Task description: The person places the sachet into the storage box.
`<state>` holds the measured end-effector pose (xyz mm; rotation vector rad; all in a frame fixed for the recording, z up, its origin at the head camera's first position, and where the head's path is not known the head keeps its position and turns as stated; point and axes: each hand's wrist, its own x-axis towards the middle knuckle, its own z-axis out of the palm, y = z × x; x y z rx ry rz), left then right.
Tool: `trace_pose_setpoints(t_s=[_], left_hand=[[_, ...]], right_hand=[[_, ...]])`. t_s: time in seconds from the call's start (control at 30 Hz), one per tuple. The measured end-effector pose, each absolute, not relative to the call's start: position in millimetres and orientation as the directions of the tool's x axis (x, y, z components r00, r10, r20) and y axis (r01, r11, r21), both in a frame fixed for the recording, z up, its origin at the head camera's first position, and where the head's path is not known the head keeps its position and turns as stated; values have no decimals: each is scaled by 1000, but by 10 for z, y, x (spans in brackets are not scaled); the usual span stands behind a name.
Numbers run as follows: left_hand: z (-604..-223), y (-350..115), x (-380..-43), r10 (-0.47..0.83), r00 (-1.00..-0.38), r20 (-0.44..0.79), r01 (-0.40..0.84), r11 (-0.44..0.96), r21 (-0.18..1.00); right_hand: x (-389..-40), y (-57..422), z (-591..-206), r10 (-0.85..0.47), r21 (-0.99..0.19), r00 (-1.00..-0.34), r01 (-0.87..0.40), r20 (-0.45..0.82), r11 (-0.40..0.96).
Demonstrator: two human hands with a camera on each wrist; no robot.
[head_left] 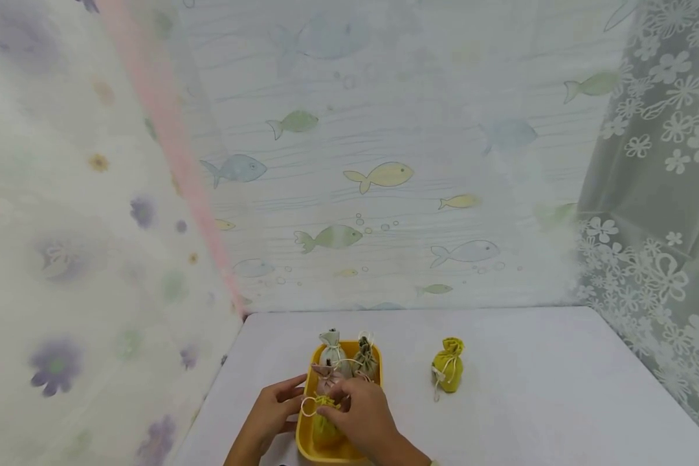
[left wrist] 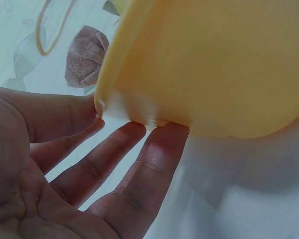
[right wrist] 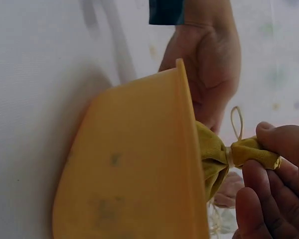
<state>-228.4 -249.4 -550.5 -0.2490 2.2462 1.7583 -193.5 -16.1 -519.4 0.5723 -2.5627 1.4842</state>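
My right hand (head_left: 364,411) pinches the gathered top of a yellow drawstring pouch (right wrist: 214,164), thumb on one side and fingers on the other. The pouch's lower part is inside a yellow plastic bin (head_left: 301,437). My left hand (head_left: 270,414) is at the bin's left side; in the left wrist view its thumb and fingertips touch the rim and outer wall (left wrist: 199,99). Behind the yellow pouch, a pinkish pouch (head_left: 325,382), a pale grey pouch (head_left: 331,353) and a dark olive pouch (head_left: 364,359) stand in the bin, partly hidden.
Another yellow drawstring pouch (head_left: 450,366) lies on the white table (head_left: 536,401), to the right of the bin. Fish-patterned fabric (head_left: 384,246) hangs behind the table, and a sheer flowered curtain (head_left: 670,272) is at the right.
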Motion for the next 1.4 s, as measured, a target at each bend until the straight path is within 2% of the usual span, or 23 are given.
trace_pose_setpoints(t_s=[0.3,0.53,0.73,0.93,1.17,1.4], left_hand=[[-5516,-2514,-2293,41,-946,-322,-302,248,920],[-5515,-2525,-2304,46,-943,-329,-308,248,918],[-5501,-2508,-2285,41,-944,-328,-308,247,919],[-5506,-2514,-2275,43,-945,-324,-304,245,920],[-5505,-2498,-2260,38,-948,-316,-298,237,925],[-5514,-2479,-2274,22,-949,-315,-301,239,923]], right_hand=[[-1940,-200,-5273,-292,-757,-897,-438,332,485],[-1948,-196,-5296,-322,-733,-896,-438,307,521],[-1928,-162,-5284,-344,-746,-891,-442,297,498],[-1877,-78,-5190,-358,-796,-885,-436,296,419],[-1839,110,-5141,-308,-832,-894,-425,324,357],[-1874,327,-5120,-222,-817,-917,-397,332,418]])
